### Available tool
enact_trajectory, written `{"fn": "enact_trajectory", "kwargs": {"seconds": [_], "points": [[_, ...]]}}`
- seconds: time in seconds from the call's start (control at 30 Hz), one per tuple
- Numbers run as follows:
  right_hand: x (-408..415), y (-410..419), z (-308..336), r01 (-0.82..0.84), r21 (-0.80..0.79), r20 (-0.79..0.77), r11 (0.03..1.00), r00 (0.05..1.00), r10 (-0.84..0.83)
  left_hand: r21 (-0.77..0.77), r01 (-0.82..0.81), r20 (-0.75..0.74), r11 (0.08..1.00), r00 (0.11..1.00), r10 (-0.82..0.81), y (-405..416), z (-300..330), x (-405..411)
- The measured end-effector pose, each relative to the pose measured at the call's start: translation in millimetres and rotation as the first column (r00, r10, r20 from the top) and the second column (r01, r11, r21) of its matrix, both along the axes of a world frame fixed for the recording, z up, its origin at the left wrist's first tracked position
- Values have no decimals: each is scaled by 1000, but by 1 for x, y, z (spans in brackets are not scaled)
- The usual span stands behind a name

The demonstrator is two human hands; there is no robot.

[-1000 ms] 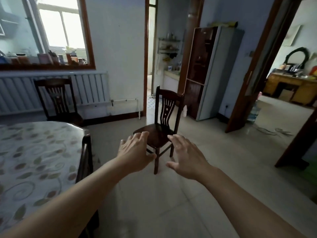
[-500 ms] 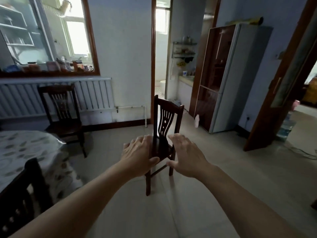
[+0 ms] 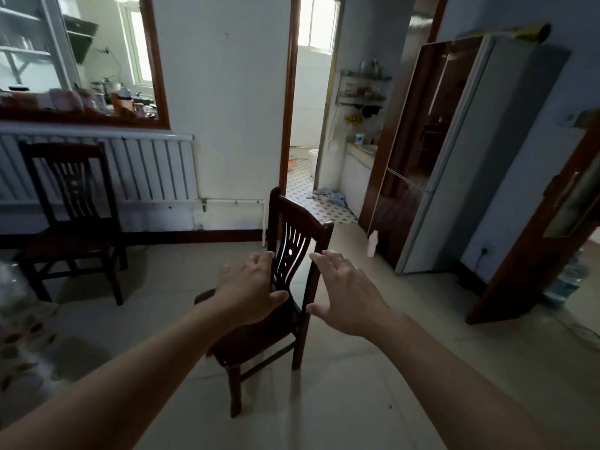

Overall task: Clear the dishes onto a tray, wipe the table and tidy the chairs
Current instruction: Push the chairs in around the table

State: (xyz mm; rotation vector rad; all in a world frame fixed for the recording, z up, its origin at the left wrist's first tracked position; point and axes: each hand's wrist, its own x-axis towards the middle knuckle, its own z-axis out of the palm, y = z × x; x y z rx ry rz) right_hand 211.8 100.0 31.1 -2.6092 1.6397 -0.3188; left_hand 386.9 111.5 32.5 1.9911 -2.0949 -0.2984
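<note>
Open tiled floor point(image 3: 373, 384) is seen right of the dark wooden chair point(image 3: 285, 287), as far as the fridge point(image 3: 454, 157). On the left, passage is narrowed by a 2nd chair point(image 3: 71, 206) against the radiator point(image 3: 156, 167) and by the cloth-covered table edge point(image 3: 19, 336).

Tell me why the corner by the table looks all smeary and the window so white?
In the head view the tablecloth at the left edge is motion-blurred, the bathroom window is blown out by daylight, the chair stays dark against it, and the wide lens bends the fridge.
</note>
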Motion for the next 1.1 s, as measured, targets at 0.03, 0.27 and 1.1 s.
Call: {"fn": "enact_trajectory", "kwargs": {"seconds": [0.03, 0.27, 1.1], "points": [[-8, -18, 0, 0, -4, -1, 1000, 1000, 0, 5, 2, 11, 1000, 1000, -2, -17, 0, -8], [-57, -157, -5, -47, 29, 27, 999, 999, 46, -4, -27, 54, 1000, 998, 27, -138, 0, -62], [-57, -613, -64, -620, 148, 19, 770, 780, 625, 171, -619, -50, 766, 771, 635, -493, -52, -116]]}}
